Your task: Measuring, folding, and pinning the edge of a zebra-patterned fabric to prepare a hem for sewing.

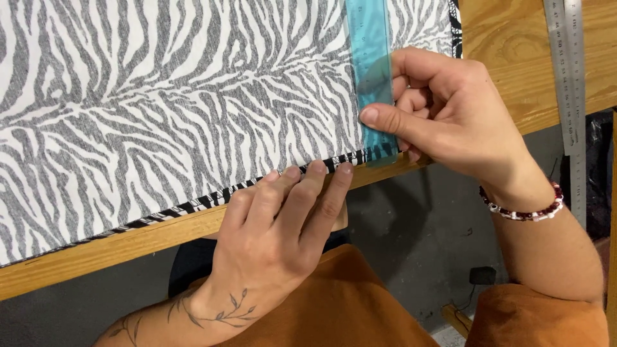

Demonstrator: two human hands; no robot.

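Pinching a translucent teal ruler (pixel 371 71) between thumb and curled fingers, right hand (pixel 450 109) closed on its lower part, thumb laid flat across the near end. Ruler lying upright across the zebra-striped fabric (pixel 173 109), running from the top of the view down to the fabric's near hem. Beaded bracelet (pixel 524 209) of dark red and white on the right wrist.

Resting just left and below, left hand (pixel 283 225), fingers straight and close together, holding nothing, fingertips pressed on the black-and-white hem edge (pixel 205 200) where fabric meets table. Thumb tucked under the table's lip, possibly gripping it, though hidden from here. Leafy vine tattoo along the left wrist and forearm.

Spread flat over a wooden table (pixel 128 247), fabric covering most of the top, hem sitting close to the near edge. Farther right, on bare wood, a steel ruler (pixel 569 71) lying well apart from the hands. Below, orange clothing (pixel 334 308) and a grey floor (pixel 411 244).
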